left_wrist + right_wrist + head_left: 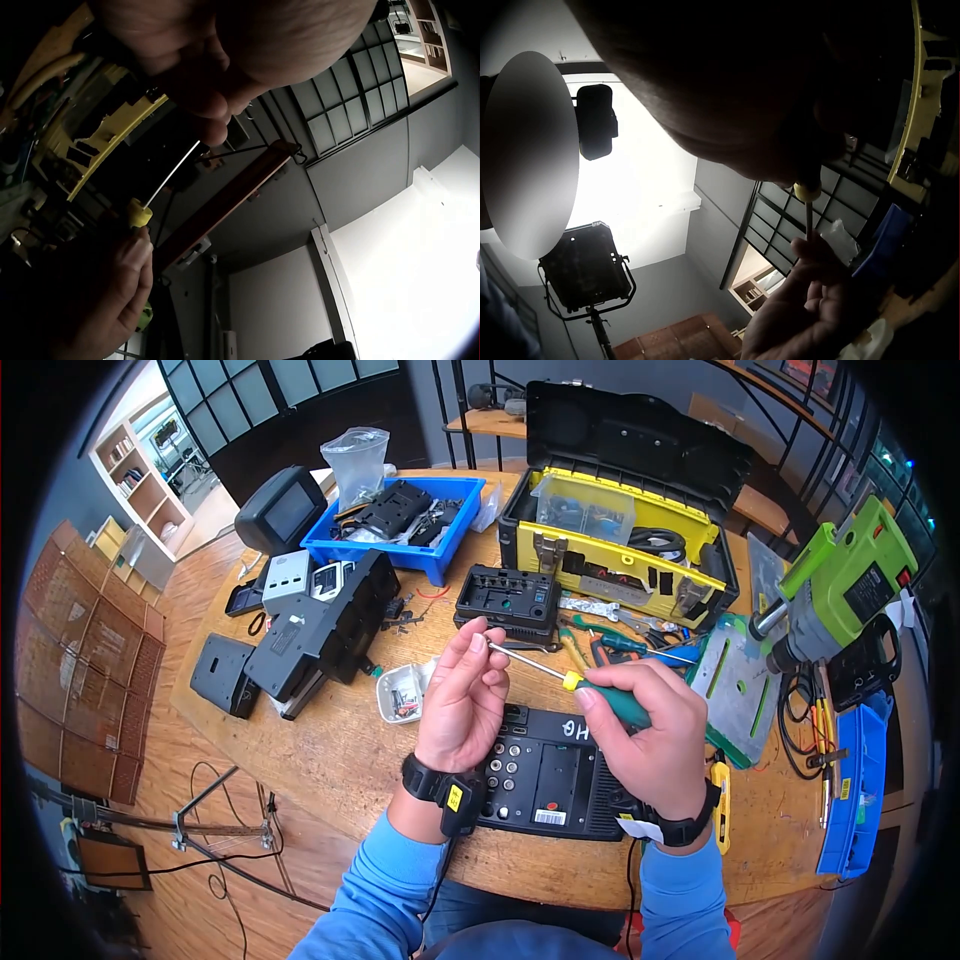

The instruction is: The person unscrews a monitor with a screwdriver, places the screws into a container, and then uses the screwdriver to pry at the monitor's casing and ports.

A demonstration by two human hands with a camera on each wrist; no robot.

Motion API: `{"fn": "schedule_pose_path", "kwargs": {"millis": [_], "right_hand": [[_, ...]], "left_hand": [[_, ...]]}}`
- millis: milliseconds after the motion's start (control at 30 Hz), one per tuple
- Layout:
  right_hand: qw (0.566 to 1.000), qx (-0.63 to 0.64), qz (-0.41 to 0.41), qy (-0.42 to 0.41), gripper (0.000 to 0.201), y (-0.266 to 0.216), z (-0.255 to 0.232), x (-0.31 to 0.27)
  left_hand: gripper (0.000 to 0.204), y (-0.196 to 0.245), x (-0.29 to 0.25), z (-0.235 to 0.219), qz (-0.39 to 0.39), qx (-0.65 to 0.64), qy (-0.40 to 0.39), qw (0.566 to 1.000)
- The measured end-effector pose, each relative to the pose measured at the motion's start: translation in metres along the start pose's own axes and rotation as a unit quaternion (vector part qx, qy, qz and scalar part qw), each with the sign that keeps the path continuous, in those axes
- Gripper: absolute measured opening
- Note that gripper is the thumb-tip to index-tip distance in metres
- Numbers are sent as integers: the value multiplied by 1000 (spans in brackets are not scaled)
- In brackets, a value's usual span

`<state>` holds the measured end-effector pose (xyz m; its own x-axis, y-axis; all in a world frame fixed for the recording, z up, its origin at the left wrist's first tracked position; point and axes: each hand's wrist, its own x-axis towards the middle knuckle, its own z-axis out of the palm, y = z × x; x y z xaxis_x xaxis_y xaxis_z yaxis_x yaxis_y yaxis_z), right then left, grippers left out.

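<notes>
My right hand [655, 735] grips the dark green handle of a screwdriver [535, 664] with a yellow collar. Its thin metal shaft points up and left. At the tip, my left hand [462, 705] pinches with thumb and forefinger; I cannot tell whether a small part is held there too. The left wrist view shows the shaft [172, 174] running up to those fingertips. In the right wrist view, the yellow collar [808, 192] stands out below the dark right hand. Beneath both hands lies a black device [552, 785] with round metal sockets and a white label, partly covered by them.
A small white dish [385, 700] of tiny parts stands left of my left hand. Farther back are a black unit [500, 600], a blue bin [440, 565] and a yellow-black toolbox [610, 575]. Black housings [290, 645] lie left; a green drill press [850, 585] stands right.
</notes>
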<state>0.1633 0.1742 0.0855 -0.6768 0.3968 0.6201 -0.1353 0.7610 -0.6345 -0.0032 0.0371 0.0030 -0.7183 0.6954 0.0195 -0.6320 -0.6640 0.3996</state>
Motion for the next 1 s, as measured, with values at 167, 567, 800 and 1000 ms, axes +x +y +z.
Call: {"fn": "schedule_pose_path", "kwargs": {"millis": [167,567,800,1000], "right_hand": [[1000,2,2,-1,16,0,1,0],[998,33,49,-3,13,-3,7,-1],[969,149,195,-27,16,-6,13,-7],[954,218,200,-43,16,-4,12,-8]], "left_hand": [[29,0,0,-1,7,-8,4,1000],[28,0,-1,0,27,-5,-2,1000],[33,0,1,-1,58,30,-2,998],[31,1,0,2,93,111,1,989]]}}
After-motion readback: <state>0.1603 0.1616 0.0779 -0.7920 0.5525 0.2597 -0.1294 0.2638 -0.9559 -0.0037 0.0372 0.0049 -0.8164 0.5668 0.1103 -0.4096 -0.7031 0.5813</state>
